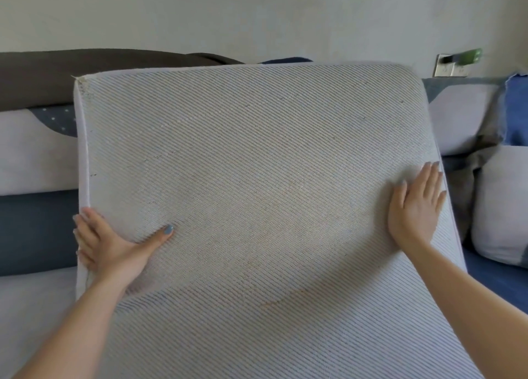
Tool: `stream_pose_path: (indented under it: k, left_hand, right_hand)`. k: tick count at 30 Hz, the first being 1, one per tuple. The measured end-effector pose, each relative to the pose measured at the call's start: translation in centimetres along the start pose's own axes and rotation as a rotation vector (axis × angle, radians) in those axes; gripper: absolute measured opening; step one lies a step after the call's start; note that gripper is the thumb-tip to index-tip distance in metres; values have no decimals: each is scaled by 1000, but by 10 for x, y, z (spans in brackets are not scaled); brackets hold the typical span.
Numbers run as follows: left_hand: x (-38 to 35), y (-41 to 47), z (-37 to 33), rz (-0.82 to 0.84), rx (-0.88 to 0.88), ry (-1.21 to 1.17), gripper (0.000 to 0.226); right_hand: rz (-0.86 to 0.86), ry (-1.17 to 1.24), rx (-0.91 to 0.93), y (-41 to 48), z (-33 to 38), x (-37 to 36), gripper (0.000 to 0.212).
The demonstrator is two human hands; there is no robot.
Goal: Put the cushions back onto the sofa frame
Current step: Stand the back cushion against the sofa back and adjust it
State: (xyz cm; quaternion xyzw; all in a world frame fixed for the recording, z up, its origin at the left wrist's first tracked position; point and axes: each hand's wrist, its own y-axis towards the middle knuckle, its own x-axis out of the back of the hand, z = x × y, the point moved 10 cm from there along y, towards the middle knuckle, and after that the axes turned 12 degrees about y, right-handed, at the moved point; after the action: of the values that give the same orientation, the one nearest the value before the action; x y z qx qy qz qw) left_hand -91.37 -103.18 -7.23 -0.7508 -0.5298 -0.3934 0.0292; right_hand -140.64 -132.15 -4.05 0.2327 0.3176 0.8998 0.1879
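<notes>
cushion fills most of your view: a big flat pad in striped weave, tilted up with its top edge leaning toward the sofa. its bottom edge runs off the lower frame, so you cannot tell what it rests on. it hides the middle of the sofa, leaving only grey and blue upholstery at either side. a dark brown cover lies along the sofa back at upper left, partly hidden. a pale pillow sits at the right, cut off by the frame. your left hand grips the cushion's left edge, fingers curled round it and mostly out of sight, thumb flat on the face. your right hand presses flat near the right edge, fingers straight and close together. a wall socket is blurred at upper right.
</notes>
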Motion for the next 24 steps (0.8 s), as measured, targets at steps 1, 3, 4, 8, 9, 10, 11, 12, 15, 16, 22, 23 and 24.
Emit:
stream_pose_path:
  k: [1,3,4,8,9,10,11,12,15,16,22,23,24]
  left_hand:
    - [0,0,0,-2,-1,0,167]
    - [0,1,-1,0,-3,4,167]
    - [0,1,-1,1,-4,5,167]
    - [-1,-1,-1,1,8,9,167]
    - [0,-1,-1,-3,9,9,167]
    - [0,-1,-1,-7,10,10,167]
    - [1,0,-1,-12,11,14,167]
    - [2,0,-1,-14,12,16,167]
    - [2,-2,-1,-6,6,3,167]
    - [2,-3,-2,-5,2,1,166]
    - [4,-4,-3,-22,1,9,165]
    - [4,-4,-3,-25,1,8,165]
    - [4,-3,-3,-26,0,5,165]
  right_hand:
    - [18,0,-24,1,-4,-1,64]
    - [68,-3,-51,1,-9,-7,64]
    - [69,4,-52,1,-8,-6,64]
    - [9,19,-80,-2,-15,5,63]
    - [23,18,-96,-2,-19,3,64]
    - [36,18,-105,-2,-21,1,64]
    - [37,21,-109,-3,-21,0,64]
    - [20,29,-111,-5,-21,2,65]
    - [-25,48,-152,-14,-28,5,65]
    - [-7,51,-166,-16,-30,3,65]
    - [-125,65,-108,-33,-25,19,60]
    - [-68,59,-112,-40,-25,11,60]
    - [-14,48,-120,-46,-27,2,61]
